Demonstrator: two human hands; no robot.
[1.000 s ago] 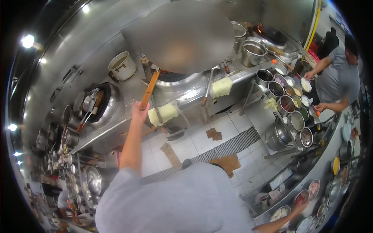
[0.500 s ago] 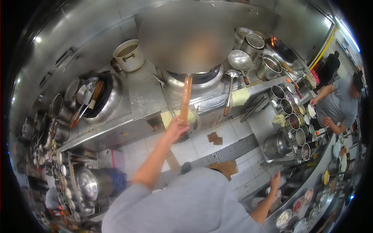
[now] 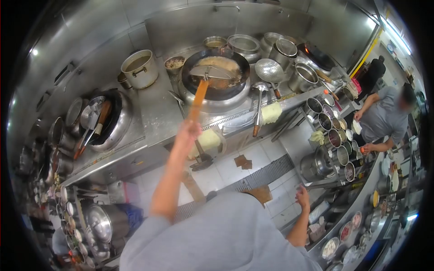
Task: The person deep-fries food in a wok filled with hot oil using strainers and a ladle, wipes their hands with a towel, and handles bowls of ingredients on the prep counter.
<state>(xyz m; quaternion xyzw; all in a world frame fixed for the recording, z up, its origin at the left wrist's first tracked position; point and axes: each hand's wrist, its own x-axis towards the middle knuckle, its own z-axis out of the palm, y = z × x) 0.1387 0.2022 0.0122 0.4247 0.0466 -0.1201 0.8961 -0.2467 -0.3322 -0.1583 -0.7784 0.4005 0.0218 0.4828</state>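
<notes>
Gripped by its wooden handle, a wide metal strainer [image 3: 212, 72] is in my left hand [image 3: 190, 131], its head inside the black wok [image 3: 216, 74] on the stove. Brown food [image 3: 222, 64] in liquid shows around it. My right hand [image 3: 302, 197] is off to the right, low over the floor, its fingers apart and nothing seen in them. A yellow cloth [image 3: 204, 143] hangs at the counter edge beside my left hand. A ladle [image 3: 259, 108] and a perforated skimmer [image 3: 270, 74] lie right of the wok.
A tall pot [image 3: 140, 70] and a second wok [image 3: 110, 119] stand on the left. At the right are seasoning containers [image 3: 334, 137] on a rack and a co-worker [image 3: 382, 115]. Bowls of ingredients [image 3: 346, 230] line the lower right shelf. Cardboard [image 3: 260, 194] lies on the tiled floor.
The blurred area over the stove is gone, so the wok and strainer head now show. My left hand has shifted up and left since the last frame. My right hand has moved left, away from the bowls.
</notes>
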